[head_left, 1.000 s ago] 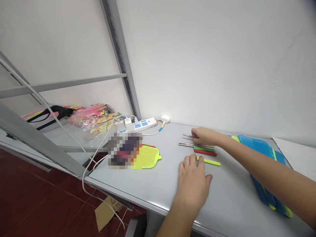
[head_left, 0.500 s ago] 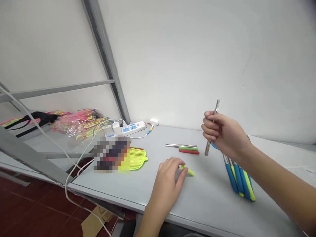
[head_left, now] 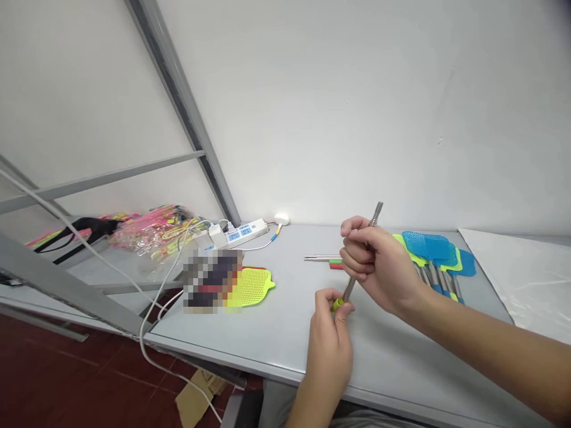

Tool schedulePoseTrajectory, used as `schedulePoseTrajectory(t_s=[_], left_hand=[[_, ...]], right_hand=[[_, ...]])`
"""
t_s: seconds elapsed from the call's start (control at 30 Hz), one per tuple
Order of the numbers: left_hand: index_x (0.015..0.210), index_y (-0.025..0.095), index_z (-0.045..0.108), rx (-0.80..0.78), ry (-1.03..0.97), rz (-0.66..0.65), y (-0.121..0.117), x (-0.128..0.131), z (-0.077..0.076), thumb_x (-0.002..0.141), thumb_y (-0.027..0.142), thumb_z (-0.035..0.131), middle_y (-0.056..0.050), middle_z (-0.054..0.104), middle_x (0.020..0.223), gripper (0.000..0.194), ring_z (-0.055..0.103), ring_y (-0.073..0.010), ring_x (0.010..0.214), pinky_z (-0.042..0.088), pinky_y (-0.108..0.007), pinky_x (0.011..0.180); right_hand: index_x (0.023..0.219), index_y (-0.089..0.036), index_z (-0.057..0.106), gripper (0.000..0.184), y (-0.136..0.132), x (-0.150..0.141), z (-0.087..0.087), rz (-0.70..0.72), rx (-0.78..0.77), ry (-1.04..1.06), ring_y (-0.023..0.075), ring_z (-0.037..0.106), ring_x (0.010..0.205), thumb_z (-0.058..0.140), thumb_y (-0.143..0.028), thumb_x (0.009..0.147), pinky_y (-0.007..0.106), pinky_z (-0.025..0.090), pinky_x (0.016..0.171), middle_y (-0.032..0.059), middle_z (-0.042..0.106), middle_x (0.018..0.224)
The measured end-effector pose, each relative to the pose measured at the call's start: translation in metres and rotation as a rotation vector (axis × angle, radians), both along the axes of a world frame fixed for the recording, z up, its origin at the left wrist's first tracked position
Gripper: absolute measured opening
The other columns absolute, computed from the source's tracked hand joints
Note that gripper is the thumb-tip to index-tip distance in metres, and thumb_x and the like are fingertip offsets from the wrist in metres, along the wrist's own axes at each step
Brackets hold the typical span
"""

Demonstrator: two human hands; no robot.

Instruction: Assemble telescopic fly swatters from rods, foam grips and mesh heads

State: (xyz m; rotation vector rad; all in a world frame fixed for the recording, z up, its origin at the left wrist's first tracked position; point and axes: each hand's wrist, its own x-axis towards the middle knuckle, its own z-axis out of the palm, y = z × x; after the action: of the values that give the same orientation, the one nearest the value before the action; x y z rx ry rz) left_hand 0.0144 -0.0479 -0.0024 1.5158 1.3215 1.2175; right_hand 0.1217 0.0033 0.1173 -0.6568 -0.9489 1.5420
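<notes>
My right hand (head_left: 379,261) is closed around a silver metal rod (head_left: 351,289), which leans with its upper end to the right. Just below, my left hand (head_left: 332,333) pinches a yellow-green handle sleeve (head_left: 338,305), its round open end facing up. The rod's lower end meets the rim of that sleeve; whether it is inside I cannot tell. Behind my right hand lie more metal rods (head_left: 319,258), with a green sleeve (head_left: 335,261) and a red sleeve (head_left: 336,267) partly hidden by my fingers.
Several assembled fly swatters (head_left: 432,246), blue and yellow-green, lie at the right beside a white sheet (head_left: 526,279). Left of my hands is a yellow-green swatter head (head_left: 256,285) by a blurred patch. Behind stand a power strip (head_left: 245,233) with cables and a plastic-wrapped bundle (head_left: 151,229).
My left hand has lifted the yellow-green sleeve off the table and turned it upward. My right hand has brought the rod down and left to the sleeve. The view has shifted, showing the swatter heads.
</notes>
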Motion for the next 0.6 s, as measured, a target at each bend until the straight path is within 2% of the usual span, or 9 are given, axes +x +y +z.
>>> schedulePoseTrajectory(t_s=[0.1,0.27,0.37,0.47,0.6], left_hand=[[0.105,0.022,0.048,-0.003,-0.031,0.018,0.0003,-0.0008,0.002,0.101,0.034,0.035,-0.003,0.062,0.09,0.019,0.06,-0.0173,0.086,0.042,-0.028,0.075],[0.112,0.02,0.053,0.005,-0.065,-0.038,0.0,-0.0004,0.0057,0.1,0.035,0.036,-0.005,0.066,0.095,0.025,0.06,-0.0181,0.086,0.043,-0.028,0.078],[0.119,0.02,0.05,0.025,-0.096,-0.064,-0.0008,0.0014,0.0059,0.099,0.034,0.041,-0.007,0.067,0.105,0.026,0.062,-0.0188,0.093,0.044,-0.029,0.082],[0.122,0.021,0.046,0.032,-0.105,-0.071,-0.002,0.0025,0.0051,0.098,0.034,0.044,-0.008,0.068,0.107,0.026,0.064,-0.0185,0.097,0.045,-0.029,0.083],[0.129,0.022,0.04,0.032,-0.142,-0.079,-0.0033,0.0028,0.0046,0.099,0.035,0.043,-0.01,0.068,0.114,0.032,0.064,-0.0184,0.102,0.046,-0.03,0.085]], right_hand=[[0.075,-0.022,0.056,0.007,0.0007,-0.004,0.0001,0.014,0.033,0.002,0.0078,0.012,0.043,0.051,-0.019,0.08,0.023,0.015,0.039,-0.0102,0.018,0.047],[0.075,-0.022,0.058,0.005,0.0022,-0.0107,-0.0004,0.031,0.055,-0.041,0.0072,0.012,0.043,0.055,-0.02,0.078,0.023,0.014,0.039,-0.0105,0.019,0.047],[0.074,-0.021,0.059,0.005,0.0019,-0.0095,0.0027,0.031,0.074,-0.052,0.0073,0.013,0.042,0.055,-0.02,0.078,0.022,0.015,0.039,-0.0107,0.019,0.046],[0.073,-0.021,0.06,0.008,0.0002,-0.0076,0.0047,0.061,0.115,-0.082,0.0069,0.013,0.041,0.054,-0.019,0.077,0.022,0.015,0.039,-0.0108,0.02,0.045],[0.072,-0.02,0.062,0.011,-0.0029,-0.0079,-0.0006,0.112,0.143,-0.14,0.0064,0.015,0.041,0.053,-0.017,0.079,0.023,0.016,0.04,-0.0104,0.022,0.045]])
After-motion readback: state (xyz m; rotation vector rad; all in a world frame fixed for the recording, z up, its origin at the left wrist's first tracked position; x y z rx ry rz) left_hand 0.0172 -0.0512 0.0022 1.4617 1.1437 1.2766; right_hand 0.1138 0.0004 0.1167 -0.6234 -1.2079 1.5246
